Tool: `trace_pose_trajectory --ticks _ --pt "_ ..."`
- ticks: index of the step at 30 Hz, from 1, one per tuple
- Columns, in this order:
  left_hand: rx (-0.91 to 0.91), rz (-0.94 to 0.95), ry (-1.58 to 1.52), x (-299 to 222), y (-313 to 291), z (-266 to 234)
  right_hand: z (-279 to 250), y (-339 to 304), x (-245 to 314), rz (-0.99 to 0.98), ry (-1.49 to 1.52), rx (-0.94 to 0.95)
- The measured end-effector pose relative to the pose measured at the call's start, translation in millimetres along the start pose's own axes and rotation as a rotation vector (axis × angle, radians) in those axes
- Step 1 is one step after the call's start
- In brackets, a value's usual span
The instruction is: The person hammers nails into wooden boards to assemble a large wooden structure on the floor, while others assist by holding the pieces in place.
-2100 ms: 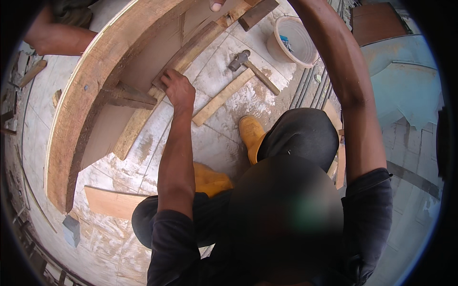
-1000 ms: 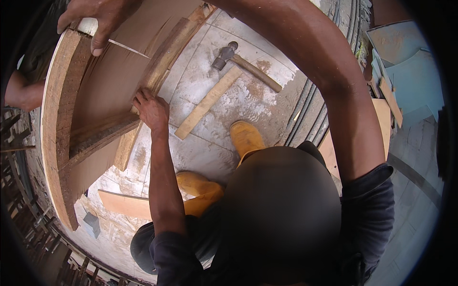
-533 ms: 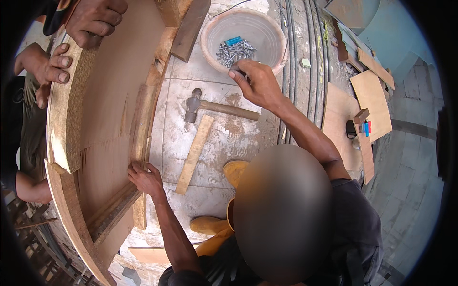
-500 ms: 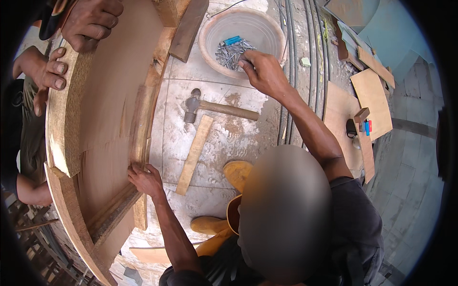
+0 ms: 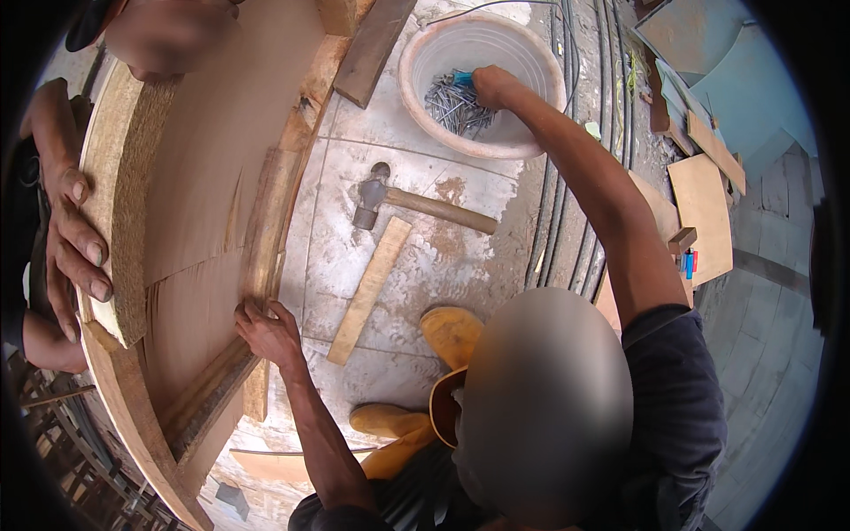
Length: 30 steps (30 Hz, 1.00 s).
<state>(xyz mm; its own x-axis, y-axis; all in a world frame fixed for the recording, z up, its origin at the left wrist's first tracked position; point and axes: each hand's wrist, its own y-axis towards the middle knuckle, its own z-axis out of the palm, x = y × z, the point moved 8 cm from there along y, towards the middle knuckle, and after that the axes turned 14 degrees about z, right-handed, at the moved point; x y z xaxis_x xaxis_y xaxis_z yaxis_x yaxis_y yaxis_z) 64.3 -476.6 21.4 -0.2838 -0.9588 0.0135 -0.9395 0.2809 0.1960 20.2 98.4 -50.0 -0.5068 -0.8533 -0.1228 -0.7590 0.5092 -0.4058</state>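
Note:
My left hand [image 5: 271, 332] is closed around the edge of a wooden frame [image 5: 258, 228] backed with a thin plywood sheet [image 5: 204, 208], near an inner corner. My right hand [image 5: 498, 87] reaches down into a pale round tub [image 5: 416, 104]. Its fingers are closed beside a small blue object [image 5: 463, 78] on a heap of loose nails [image 5: 450, 103]; what they hold is hidden. Between my hands, a ball-peen hammer [image 5: 443, 211] with a wooden handle lies on the floor, above a light wooden strip [image 5: 369, 292].
Across the frame, a co-worker's hand [image 5: 78, 232] rests on its thick outer beam [image 5: 124, 212]. Dark cables [image 5: 551, 212] run along the floor beside the tub. Plywood offcuts [image 5: 699, 208] lie at the right, and a dark wooden block [image 5: 376, 53] lies next to the frame.
My right hand has moved from the tub's near rim down into the nails, by the blue object, which is now tilted. The co-worker's hand has slid down the beam. My left hand stays put.

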Motion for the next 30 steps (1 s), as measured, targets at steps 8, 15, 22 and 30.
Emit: trace_pose_trajectory --ticks 8,15,22,30 --pt "0.054 -0.025 -0.029 -1 8 -6 -53 -36 -9 0.005 0.312 0.238" --pt "-0.08 0.132 0.046 -25 14 -20 -77 -84 -10 -0.04 1.039 0.318" --pt "-0.243 0.488 -0.616 -142 32 -59 -72 -117 -23 -0.014 1.279 0.28" --pt "0.223 0.092 -1.601 -253 55 -57 -54 -194 42 -0.224 1.76 0.683"
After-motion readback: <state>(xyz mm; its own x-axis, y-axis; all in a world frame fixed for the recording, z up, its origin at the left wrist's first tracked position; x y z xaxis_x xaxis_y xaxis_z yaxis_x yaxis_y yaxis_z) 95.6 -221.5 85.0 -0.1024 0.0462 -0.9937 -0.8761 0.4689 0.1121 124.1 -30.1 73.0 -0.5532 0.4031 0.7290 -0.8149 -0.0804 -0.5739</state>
